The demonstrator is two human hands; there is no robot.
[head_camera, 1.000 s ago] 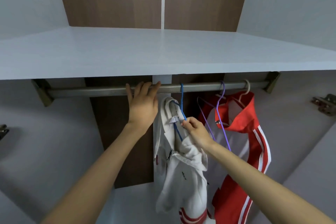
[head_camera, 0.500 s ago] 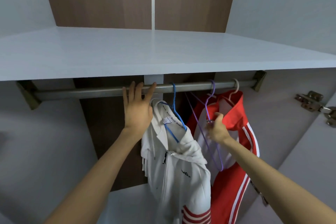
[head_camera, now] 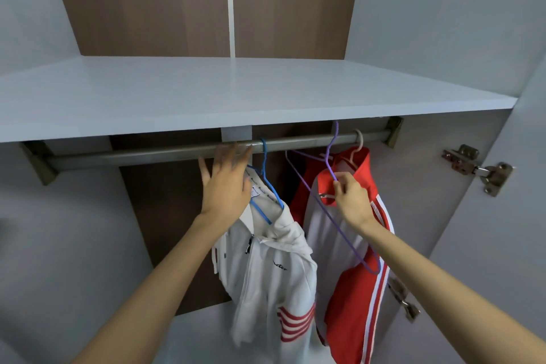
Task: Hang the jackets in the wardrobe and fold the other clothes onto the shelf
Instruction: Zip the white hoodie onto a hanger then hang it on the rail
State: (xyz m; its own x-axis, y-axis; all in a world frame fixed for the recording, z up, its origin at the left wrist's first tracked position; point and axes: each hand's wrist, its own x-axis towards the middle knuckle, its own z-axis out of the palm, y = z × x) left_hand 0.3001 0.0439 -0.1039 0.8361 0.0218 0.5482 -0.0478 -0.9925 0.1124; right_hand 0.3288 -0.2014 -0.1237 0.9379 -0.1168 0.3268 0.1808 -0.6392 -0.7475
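Head view: my right hand (head_camera: 350,199) has left the white jacket (head_camera: 271,269), which it gripped at the collar a second ago, and now pinches the neck of the purple hanger (head_camera: 344,233) between thumb and fingers. That hanger is bare, and its hook sits over the rail (head_camera: 133,155), between the blue hanger (head_camera: 266,183) and the red jacket (head_camera: 357,289). My left hand (head_camera: 226,183) has slipped down from the rail. It is open with its fingers spread, in front of the white jacket's collar, and I cannot tell if it touches the cloth or the rail.

I read this as the white jacket being done and the purple hanger being fetched for the next one.

The white jacket hangs free on the blue hanger, just left of the red one and brushing it lower down. It sits lopsided, with the collar bunched on the right shoulder of the wire, the zip partly down, and red stripes low on the sleeve. It could slide off that side if I jostle the rail while unhooking the purple hanger
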